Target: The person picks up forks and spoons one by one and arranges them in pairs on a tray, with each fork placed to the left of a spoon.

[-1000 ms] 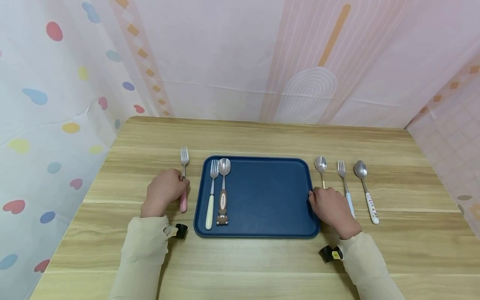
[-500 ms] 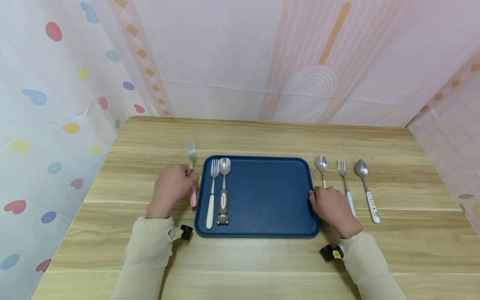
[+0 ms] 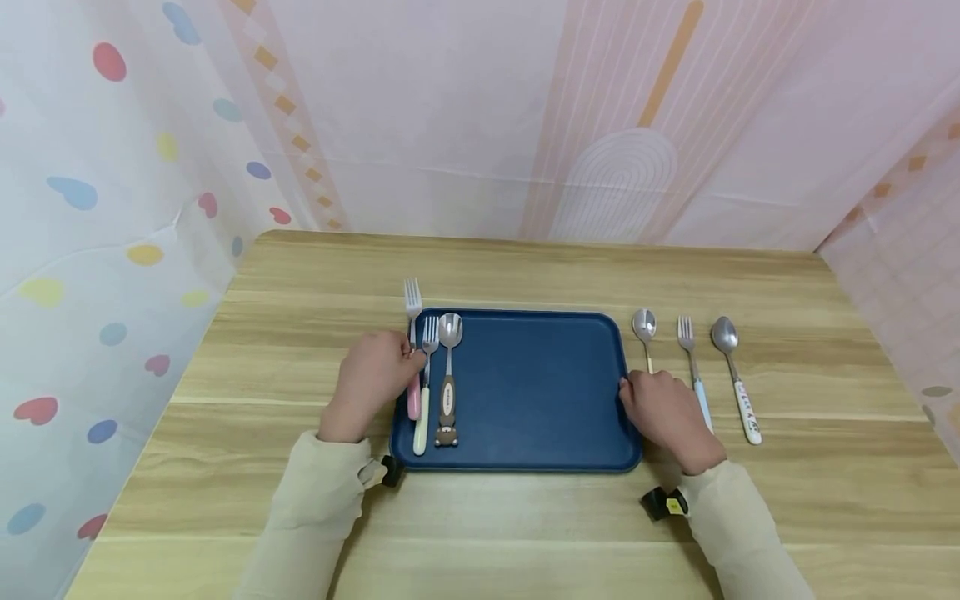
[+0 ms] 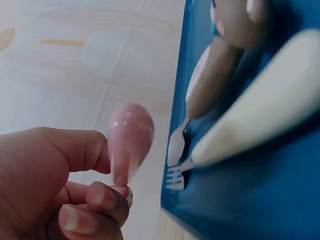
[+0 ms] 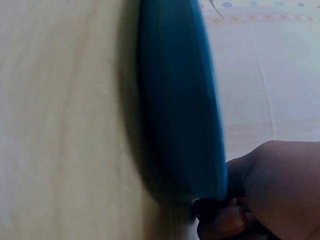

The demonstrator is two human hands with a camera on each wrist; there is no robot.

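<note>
Fork with pink handle [image 3: 414, 403]: pinched between thumb and curled fingers of left hand [image 3: 372, 379]. Located at left edge of tray [image 3: 540, 392], with tines pointing away from person and projecting past far left corner. Rounded end of pink handle exposed beyond grip in left wrist view. Contact between pink handle and tray: cannot tell.

Tray: blue, rectangular, with raised rim. Rests on wood-grain table [image 3: 525, 521]. Grasped at right side by right hand [image 3: 663, 412], with thumb and curled fingers at rim. Exact fingertip placement partly lost in shadow in right wrist view.

Tray contents: two pieces along left side, heads at far end, handles toward near edge. Nearest to pink handle: fork with cream handle [image 3: 424, 404]. Just beside, to right: spoon with brown bear handle [image 3: 447, 396].

Right of tray, on table, listed from left to right: small spoon [image 3: 643, 323], handle partly covered by right hand; fork with light blue handle [image 3: 701, 396], near right hand; spoon with white printed handle [image 3: 738, 385], farthest from tray.

Forearms: covered by beige sleeves [image 3: 311, 508], with black device [image 3: 392, 472] at each wrist. Behind table: pale patterned curtain [image 3: 450, 108].
</note>
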